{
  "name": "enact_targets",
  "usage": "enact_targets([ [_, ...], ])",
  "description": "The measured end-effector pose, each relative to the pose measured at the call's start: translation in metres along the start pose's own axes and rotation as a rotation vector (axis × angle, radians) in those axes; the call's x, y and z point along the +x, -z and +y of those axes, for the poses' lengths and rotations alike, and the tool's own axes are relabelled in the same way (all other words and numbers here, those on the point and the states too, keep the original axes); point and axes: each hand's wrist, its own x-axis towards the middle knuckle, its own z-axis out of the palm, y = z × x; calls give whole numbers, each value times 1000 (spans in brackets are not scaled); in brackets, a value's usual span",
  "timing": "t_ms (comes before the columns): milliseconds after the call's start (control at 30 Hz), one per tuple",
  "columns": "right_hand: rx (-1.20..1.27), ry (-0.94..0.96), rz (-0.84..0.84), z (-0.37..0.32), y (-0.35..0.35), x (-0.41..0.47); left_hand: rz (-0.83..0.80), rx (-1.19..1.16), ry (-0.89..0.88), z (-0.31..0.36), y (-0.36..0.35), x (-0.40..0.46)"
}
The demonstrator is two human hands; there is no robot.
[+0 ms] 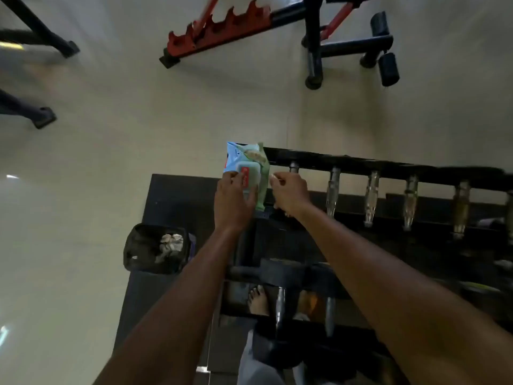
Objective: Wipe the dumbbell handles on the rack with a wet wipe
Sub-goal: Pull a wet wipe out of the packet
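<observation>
The wet-wipe pack (244, 170) was held at the left end of the dumbbell rack (388, 169), the left hand (234, 198) curled around its lower part. The right hand (290, 194) was just beside the pack with its fingers bent; whether a wipe was pinched could not be told. A single wipe would best be drawn out while the pack was steadied. The chrome dumbbell handles (372, 195) lay right of the pack. The rack's lower tiers were dark and indistinct, and a bin (138, 245) with crumpled wipes stood below and to the left of the pack.

One head-worn wide-angle view looks steeply down, close above the black metal dumbbell rack (388, 168) and pale floor (138, 120).
</observation>
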Motion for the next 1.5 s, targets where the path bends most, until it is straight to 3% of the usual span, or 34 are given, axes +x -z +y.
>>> enact_targets([
  [167, 121, -131, -1, -6, -11, 19, 38, -68, 118, 12, -1, 5],
  [367, 279, -278, 20, -4, -9, 29, 42, -56, 132, 15, 1, 5],
  [967, 238, -205, 52, 0, -21, 40, -42, 76, -55, 7, 0, 2],
  [1300, 203, -207, 61, -1, -14, 30, 98, -273, 199, -18, 16, -13],
  [1400, 132, -120, 78, -1, -13, 22, 192, -328, 409, -26, 12, -11],
  [1500, 86, -94, 12, 3, -18, 21, 82, -465, 635, -28, 9, -6],
])
